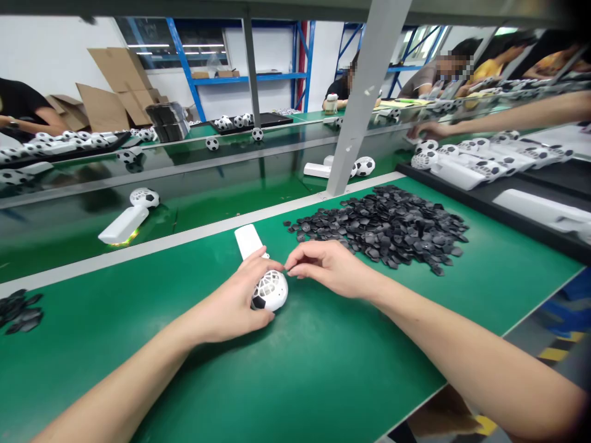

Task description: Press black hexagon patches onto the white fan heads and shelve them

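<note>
My left hand (pixel 244 295) is wrapped around the round head of a white handheld fan (pixel 276 294) styled like a football, with an open lattice and a black patch on its side. The fan's flat white handle (pixel 248 240) points away from me on the green table. Just right of the head, my right hand (pixel 325 266) pinches thumb and forefinger together; a small dark piece seems to show at the fingertips, mostly hidden. Beyond that hand spreads a large pile of black pentagon pieces (pixel 392 224).
A smaller heap of black pieces (pixel 21 311) lies at far left. A grey post (pixel 364 98) rises behind the table edge. On the green conveyor (pixel 194 215) lies another football fan (pixel 124 224). At right, a black tray (pixel 480 200) holds several fans; a co-worker's arm (pixel 517 117) reaches over it.
</note>
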`<state>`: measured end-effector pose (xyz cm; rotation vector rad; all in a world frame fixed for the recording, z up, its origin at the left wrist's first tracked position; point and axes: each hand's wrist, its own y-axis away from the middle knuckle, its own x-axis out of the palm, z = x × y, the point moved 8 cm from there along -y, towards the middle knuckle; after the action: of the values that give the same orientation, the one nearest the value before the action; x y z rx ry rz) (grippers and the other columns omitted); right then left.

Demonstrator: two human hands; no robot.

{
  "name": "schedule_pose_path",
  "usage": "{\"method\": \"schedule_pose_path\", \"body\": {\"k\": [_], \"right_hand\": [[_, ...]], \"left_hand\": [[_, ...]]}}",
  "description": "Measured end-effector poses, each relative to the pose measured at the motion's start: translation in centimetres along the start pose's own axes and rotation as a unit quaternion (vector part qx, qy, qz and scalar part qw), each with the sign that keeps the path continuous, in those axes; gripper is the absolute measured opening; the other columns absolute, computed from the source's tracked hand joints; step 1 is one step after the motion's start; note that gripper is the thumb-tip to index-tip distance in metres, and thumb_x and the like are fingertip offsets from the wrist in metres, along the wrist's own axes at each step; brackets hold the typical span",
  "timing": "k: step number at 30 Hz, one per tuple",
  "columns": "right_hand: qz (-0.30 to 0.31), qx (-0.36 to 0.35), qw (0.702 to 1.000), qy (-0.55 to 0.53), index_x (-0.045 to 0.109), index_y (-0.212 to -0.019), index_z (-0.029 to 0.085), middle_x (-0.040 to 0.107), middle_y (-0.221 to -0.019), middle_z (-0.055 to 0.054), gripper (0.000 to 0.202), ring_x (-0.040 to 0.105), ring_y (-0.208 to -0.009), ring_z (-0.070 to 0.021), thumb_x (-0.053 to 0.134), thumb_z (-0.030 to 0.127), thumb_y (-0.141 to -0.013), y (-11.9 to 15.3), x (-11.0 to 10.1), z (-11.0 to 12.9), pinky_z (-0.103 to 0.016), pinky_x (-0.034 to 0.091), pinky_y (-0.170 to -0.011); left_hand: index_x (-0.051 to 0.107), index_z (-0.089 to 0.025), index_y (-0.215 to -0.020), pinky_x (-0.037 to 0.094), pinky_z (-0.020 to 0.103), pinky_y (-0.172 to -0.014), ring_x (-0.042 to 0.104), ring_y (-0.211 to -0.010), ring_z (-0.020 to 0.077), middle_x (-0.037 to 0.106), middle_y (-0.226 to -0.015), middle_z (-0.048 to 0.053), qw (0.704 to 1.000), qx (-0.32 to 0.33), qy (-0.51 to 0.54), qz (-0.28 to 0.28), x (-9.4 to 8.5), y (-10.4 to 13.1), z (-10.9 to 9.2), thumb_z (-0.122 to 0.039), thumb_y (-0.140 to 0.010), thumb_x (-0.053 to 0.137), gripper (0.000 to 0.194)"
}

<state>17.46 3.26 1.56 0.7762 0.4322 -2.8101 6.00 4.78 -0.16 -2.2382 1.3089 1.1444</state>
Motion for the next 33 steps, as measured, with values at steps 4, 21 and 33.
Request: {"method": "schedule_pose_path", "body": {"k": [4, 21, 33], "right_hand": [[0.023, -0.050, 0.998, 0.001, 0.063, -0.079, 0.019, 0.061, -0.080, 0.001, 0.004, 0.057, -0.079, -0.0120, 0.059, 0.017, -0.079, 0.5, 0.2, 1.8, -0.025, 0.044, -0.077], [0.053, 0.113, 0.963, -0.239, 0.050, -0.069, 0.016, 0.050, -0.063, 0.005, 0.021, 0.045, -0.057, -0.0072, 0.068, 0.024, -0.068, -0.1, 4.0, -1.7, -0.021, 0.038, -0.056], [-0.001, 0.116, 0.907, 0.404, 0.064, -0.090, 0.018, 0.060, -0.087, -0.008, 0.013, 0.053, -0.088, -0.0237, 0.054, 0.017, -0.083, -0.4, -1.2, -3.4, -0.032, 0.041, -0.069]], "left_hand": [[0.043, -0.025, -0.117, 0.021, 0.049, -0.107, 0.007, -0.135, 0.0275, 0.033, -0.139, 0.005, 1.000, 0.006, 0.000, 0.007, -0.3, 0.1, -0.2, -0.014, -0.066, 0.052, 0.053], [0.049, -0.024, -0.101, 0.026, 0.045, -0.105, 0.020, -0.132, 0.0260, 0.041, -0.132, 0.002, 0.995, -0.023, 0.056, -0.083, -0.3, -0.4, -0.2, -0.026, -0.073, 0.055, 0.028], [0.046, -0.024, -0.100, 0.022, 0.043, -0.107, 0.022, -0.130, 0.0241, 0.040, -0.127, 0.005, 0.998, 0.022, 0.021, -0.064, -0.4, -0.4, 0.1, -0.027, -0.067, 0.061, 0.037]]}}
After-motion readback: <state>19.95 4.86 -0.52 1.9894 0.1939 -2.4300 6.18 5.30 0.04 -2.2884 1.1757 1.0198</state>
